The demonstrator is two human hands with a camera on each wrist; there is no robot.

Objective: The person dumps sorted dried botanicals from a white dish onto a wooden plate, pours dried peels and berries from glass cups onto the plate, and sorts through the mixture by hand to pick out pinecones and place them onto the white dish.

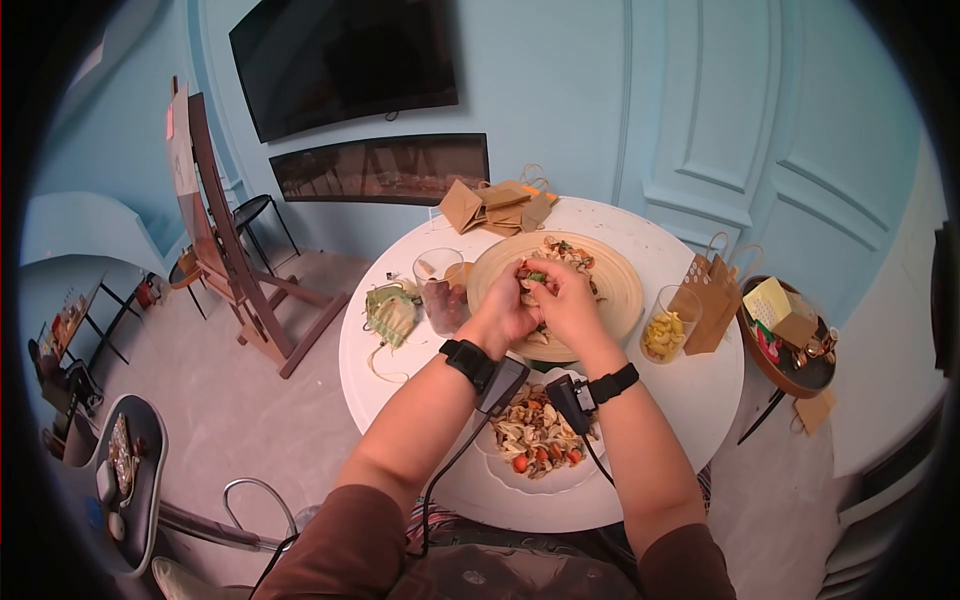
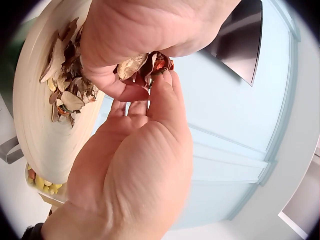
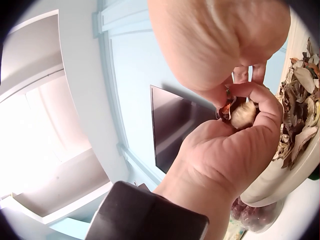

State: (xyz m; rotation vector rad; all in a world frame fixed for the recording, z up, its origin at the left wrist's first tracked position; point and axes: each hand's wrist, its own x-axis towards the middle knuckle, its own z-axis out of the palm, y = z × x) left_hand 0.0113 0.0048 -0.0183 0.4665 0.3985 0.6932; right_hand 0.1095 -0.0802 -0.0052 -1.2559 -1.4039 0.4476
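Both hands meet above a round wooden plate (image 1: 625, 285) bearing a heap of dried petals and leaves (image 1: 565, 252). My left hand (image 3: 225, 155), palm inward, curls its fingers round some dried flower pieces (image 3: 244, 115), one pale and one reddish. From the other side my right hand (image 2: 135, 155) brings thumb and fingertips together on a dark red dried piece (image 2: 160, 64) at the edge of that bunch. Some of the right fingers are hidden behind the left hand. Nearer the body, under the forearms, a white scalloped dish (image 1: 545, 486) holds more dried flower mix (image 1: 535, 430).
Left of the plate stand a clear glass of dark red pieces (image 1: 440, 300) and a green drawstring pouch (image 1: 392, 315). To the right are a glass of yellow pieces (image 1: 665, 335) and a brown paper bag (image 1: 715, 305). More folded paper bags (image 1: 490, 208) lie behind.
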